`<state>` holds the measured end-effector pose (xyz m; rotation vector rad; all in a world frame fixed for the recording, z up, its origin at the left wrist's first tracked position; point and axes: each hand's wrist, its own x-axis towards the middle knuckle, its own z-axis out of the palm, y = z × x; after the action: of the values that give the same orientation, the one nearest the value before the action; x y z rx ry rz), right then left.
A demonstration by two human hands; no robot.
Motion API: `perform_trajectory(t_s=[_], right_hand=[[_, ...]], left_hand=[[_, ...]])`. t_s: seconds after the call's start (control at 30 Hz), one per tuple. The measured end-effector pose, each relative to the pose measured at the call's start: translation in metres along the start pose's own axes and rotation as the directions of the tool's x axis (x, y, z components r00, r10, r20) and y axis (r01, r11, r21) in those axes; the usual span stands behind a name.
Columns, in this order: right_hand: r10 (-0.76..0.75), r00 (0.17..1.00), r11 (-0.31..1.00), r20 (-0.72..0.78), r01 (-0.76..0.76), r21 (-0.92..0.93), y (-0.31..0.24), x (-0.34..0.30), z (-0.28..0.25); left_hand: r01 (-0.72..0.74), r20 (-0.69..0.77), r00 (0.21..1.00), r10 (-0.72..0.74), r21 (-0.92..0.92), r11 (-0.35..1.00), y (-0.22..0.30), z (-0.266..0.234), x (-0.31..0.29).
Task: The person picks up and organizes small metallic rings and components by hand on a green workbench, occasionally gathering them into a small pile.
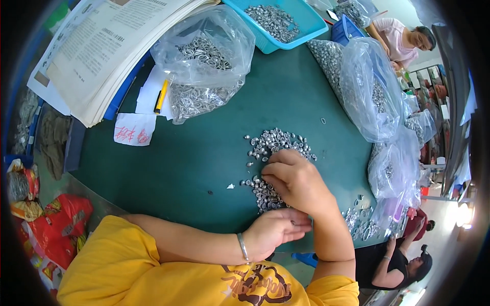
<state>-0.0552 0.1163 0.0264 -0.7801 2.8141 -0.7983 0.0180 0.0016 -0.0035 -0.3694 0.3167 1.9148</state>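
Note:
A pile of small silver-grey metal pieces, rounded and cup-like (275,140), lies on the green table in front of me. My right hand (293,178) is over the pile with its fingers curled down and together among the pieces; what they pinch is hidden. Below it, at the table's near edge, my left hand (278,229) is turned palm up with its fingers stretched out. A small dark spot shows on its palm, too small to name. More of the metal pieces (265,196) lie between my two hands, and a bracelet (243,247) circles my left wrist.
An open plastic bag of metal rings (201,97) and a turquoise basket (265,46) stand at the back. Further clear bags (370,92) line the right edge, with loose rings (362,224) nearby. Papers (97,56) and a yellow cutter (161,97) lie left. Other people sit at right.

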Motion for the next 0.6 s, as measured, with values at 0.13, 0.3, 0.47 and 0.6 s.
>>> perform_trajectory(t_s=[0.13,0.3,0.47,0.6], right_hand=[[0.139,0.987,0.979,-0.078,-0.125,0.162,-0.002,-0.021,-0.027],[0.120,0.989,0.948,0.089,-0.141,0.287,-0.020,-0.046,-0.038],[0.090,0.989,0.983,0.121,-0.108,0.151,-0.025,-0.068,-0.024],[0.065,0.998,0.997,0.010,-0.064,-0.050,-0.023,-0.079,-0.018]], left_hand=[[-0.164,0.008,0.985,0.170,-0.226,0.960,0.004,-0.001,0.003],[-0.194,0.007,0.979,0.203,-0.264,0.945,0.008,0.000,0.001],[-0.187,0.076,0.977,0.201,-0.166,0.968,0.008,-0.001,0.001],[-0.185,0.012,0.982,0.190,-0.164,0.969,0.008,0.004,0.001]])
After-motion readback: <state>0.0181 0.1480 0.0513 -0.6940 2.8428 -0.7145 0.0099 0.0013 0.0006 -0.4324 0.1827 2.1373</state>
